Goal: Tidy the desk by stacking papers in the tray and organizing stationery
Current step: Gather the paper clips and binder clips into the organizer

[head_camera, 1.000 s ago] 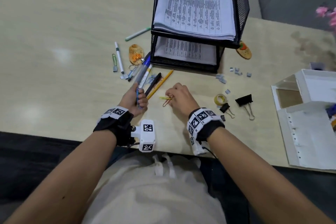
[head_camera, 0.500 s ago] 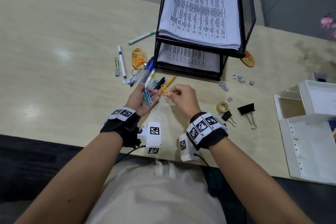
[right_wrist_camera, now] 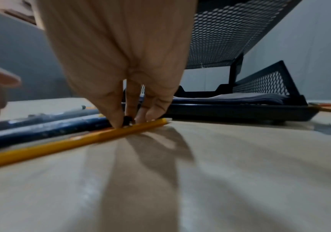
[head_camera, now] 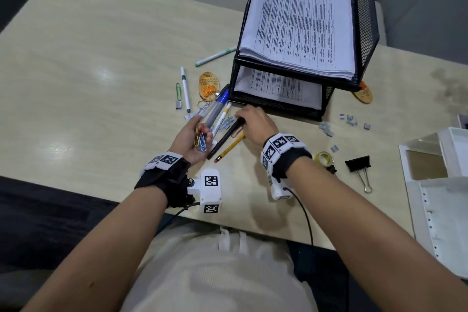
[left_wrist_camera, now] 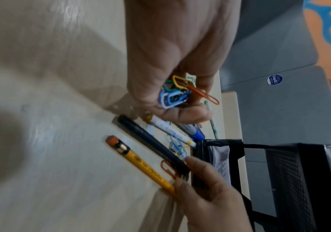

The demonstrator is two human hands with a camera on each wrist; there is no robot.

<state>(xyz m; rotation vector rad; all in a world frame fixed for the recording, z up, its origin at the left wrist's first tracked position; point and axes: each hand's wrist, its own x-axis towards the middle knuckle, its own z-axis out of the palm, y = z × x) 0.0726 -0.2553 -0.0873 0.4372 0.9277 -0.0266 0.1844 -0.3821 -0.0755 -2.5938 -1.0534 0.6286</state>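
Holding a bundle of coloured paper clips (left_wrist_camera: 177, 92) in its curled fingers (left_wrist_camera: 182, 114), the left hand (head_camera: 191, 138) hovers above the desk (head_camera: 88, 78) and also grips a blue-capped marker (head_camera: 215, 109) that sticks out toward the tray (head_camera: 366, 15). Just beside it, the right hand (head_camera: 255, 121) reaches down with its fingertips (right_wrist_camera: 111, 116) pressed together on the far end of a black pen (head_camera: 225, 138); whether they actually pinch it is unclear. A yellow pencil (head_camera: 229, 148) lies on the desk alongside the pen, with an orange paper clip (left_wrist_camera: 168, 169) between them. Printed papers (head_camera: 301, 23) fill both tiers of the black mesh tray. A binder clip (head_camera: 358, 163) and a roll of tape (head_camera: 324, 158) lie to the right
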